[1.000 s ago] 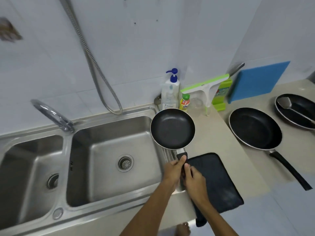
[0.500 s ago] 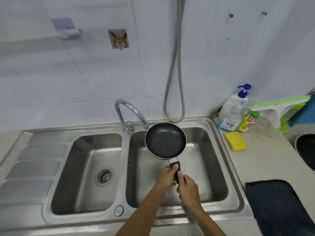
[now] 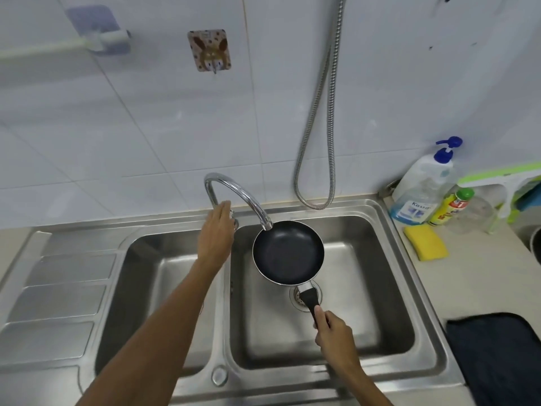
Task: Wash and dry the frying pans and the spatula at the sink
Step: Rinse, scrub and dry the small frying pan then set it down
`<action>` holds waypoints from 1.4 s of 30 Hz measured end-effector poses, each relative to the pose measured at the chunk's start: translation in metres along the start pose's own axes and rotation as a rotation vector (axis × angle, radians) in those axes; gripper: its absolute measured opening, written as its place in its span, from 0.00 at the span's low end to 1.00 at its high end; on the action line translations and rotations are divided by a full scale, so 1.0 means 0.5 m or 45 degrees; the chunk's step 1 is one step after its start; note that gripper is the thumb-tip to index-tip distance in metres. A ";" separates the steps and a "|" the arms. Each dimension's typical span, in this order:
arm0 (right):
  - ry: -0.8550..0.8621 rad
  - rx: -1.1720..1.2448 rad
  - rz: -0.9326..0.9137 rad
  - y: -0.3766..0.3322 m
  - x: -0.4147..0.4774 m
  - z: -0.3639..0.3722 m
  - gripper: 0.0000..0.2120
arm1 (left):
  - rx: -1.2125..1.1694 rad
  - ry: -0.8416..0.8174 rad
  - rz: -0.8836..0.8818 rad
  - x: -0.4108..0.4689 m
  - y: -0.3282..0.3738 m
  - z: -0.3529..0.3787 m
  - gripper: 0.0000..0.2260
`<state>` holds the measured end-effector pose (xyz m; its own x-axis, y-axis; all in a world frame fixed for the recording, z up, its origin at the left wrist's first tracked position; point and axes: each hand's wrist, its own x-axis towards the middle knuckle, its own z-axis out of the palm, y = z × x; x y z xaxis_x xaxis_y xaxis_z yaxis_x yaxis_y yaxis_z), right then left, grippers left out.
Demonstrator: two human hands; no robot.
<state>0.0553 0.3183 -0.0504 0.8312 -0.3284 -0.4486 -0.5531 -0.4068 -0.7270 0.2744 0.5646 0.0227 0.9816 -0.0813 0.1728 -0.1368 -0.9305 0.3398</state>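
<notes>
A small black frying pan (image 3: pixel 288 253) hangs level over the right basin (image 3: pixel 380 288) of the steel sink, its far rim just under the spout of the chrome tap (image 3: pixel 234 189). My right hand (image 3: pixel 333 332) grips the end of its black handle. My left hand (image 3: pixel 215 235) reaches across the divider and lies over the tap's lever at its base, hiding most of it; I cannot tell whether the fingers grip it. No water runs. The other pans and the spatula are out of view, except a dark rim (image 3: pixel 536 241) at the right edge.
On the counter to the right lie a yellow sponge (image 3: pixel 426 241), a soap pump bottle (image 3: pixel 421 191), a small yellow bottle (image 3: pixel 450 205), a green-and-white squeegee (image 3: pixel 497 177) and a dark cloth (image 3: pixel 497 356). A metal hose (image 3: pixel 325 112) hangs down the tiled wall. The left basin (image 3: pixel 146 273) and drainboard are at the left.
The pan came from the counter side to over the right basin. My left hand let go of the handle and reached to the tap's base; my right hand alone holds the pan.
</notes>
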 end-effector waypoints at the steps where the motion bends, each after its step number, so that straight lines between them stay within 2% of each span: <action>1: -0.004 -0.007 0.008 0.002 -0.006 0.000 0.26 | 0.006 -0.035 0.043 0.007 -0.008 -0.001 0.17; 5: -0.015 -0.016 0.022 0.011 -0.027 0.001 0.26 | 0.029 0.013 0.078 0.027 -0.027 -0.007 0.14; 9: -0.019 -0.028 0.006 0.014 -0.035 0.004 0.27 | -0.079 0.053 0.019 0.029 -0.032 -0.008 0.06; 13: -0.003 -0.033 0.001 0.015 -0.035 0.017 0.26 | -0.171 0.107 0.043 -0.001 -0.044 -0.013 0.04; 24: -0.019 -0.040 -0.035 -0.005 -0.034 0.029 0.26 | -0.214 0.125 0.031 -0.049 -0.050 -0.022 0.07; 42: -0.042 -0.067 0.037 0.010 -0.024 0.025 0.25 | -0.121 0.096 0.003 -0.014 -0.055 -0.026 0.06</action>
<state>0.0432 0.3311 -0.0552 0.8155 -0.3130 -0.4869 -0.5788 -0.4421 -0.6852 0.2694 0.5952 0.0242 0.9690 -0.0533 0.2414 -0.1550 -0.8918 0.4250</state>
